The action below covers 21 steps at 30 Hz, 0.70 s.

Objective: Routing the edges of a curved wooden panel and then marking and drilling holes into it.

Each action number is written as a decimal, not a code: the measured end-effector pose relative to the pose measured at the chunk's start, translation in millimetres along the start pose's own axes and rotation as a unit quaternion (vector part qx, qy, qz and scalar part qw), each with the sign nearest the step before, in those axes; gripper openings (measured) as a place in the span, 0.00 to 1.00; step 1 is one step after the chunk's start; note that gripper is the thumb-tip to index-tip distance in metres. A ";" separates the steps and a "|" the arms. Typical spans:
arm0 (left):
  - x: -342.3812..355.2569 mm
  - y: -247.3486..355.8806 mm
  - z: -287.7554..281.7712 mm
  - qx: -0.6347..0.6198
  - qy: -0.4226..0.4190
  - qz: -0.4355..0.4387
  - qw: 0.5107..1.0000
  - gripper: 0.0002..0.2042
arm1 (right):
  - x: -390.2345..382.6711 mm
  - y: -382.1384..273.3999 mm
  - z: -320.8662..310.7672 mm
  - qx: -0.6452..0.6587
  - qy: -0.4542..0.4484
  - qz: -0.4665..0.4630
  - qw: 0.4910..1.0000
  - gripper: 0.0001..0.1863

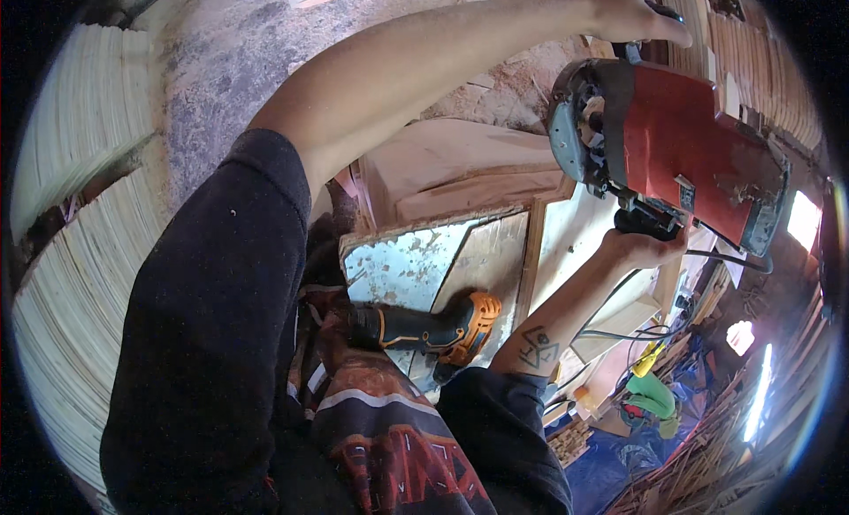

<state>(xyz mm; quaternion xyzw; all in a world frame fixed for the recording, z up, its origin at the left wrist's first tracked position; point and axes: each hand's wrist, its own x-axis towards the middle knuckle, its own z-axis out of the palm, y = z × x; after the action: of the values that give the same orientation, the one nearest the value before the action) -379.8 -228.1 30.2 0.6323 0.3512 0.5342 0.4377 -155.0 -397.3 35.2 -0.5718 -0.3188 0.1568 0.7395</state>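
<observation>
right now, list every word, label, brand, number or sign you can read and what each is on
Shirt: large red lettering, partly lost in folds; I won't copy it out.
Red power tool: small label, too small to read.
Forearm tattoo: a dark triangular design, no clear word.
Nothing else is legible.

The person's left arm [424, 68], dark sleeve [212, 311] ending near the elbow, stretches toward the upper right, where the left hand [623, 15] meets the top edge. The tattooed right forearm [570, 307] angles up right of centre, right hand [650, 249] curled in a grip.
</observation>
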 end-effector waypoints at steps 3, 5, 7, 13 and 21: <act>7.7 -1.9 -2.2 -0.027 -0.013 -0.005 1.000 0.25 | 2.8 2.3 7.6 -0.010 -0.010 -0.003 1.000 0.19; 11.3 -1.7 -4.9 -0.052 -0.012 -0.005 0.999 0.25 | 3.6 4.0 13.8 -0.018 -0.004 -0.021 1.000 0.19; 14.8 -1.4 -5.4 -0.017 -0.040 -0.013 0.999 0.24 | 4.2 3.6 14.1 -0.048 0.007 -0.032 0.998 0.18; 22.6 -7.0 4.9 -0.177 -0.051 -0.018 0.983 0.13 | 18.3 23.1 -20.9 0.005 -0.086 -0.045 0.995 0.16; 16.8 -37.1 15.9 -0.254 -0.033 -0.239 0.937 0.10 | 8.8 43.6 -17.1 -0.270 -0.045 -0.192 0.942 0.12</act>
<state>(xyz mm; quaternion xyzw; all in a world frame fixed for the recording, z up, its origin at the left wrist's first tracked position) -360.3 -201.9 1.3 0.4151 0.3301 0.4644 0.7093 -131.5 -391.8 -5.9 -0.6704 -0.4856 -0.0546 0.5584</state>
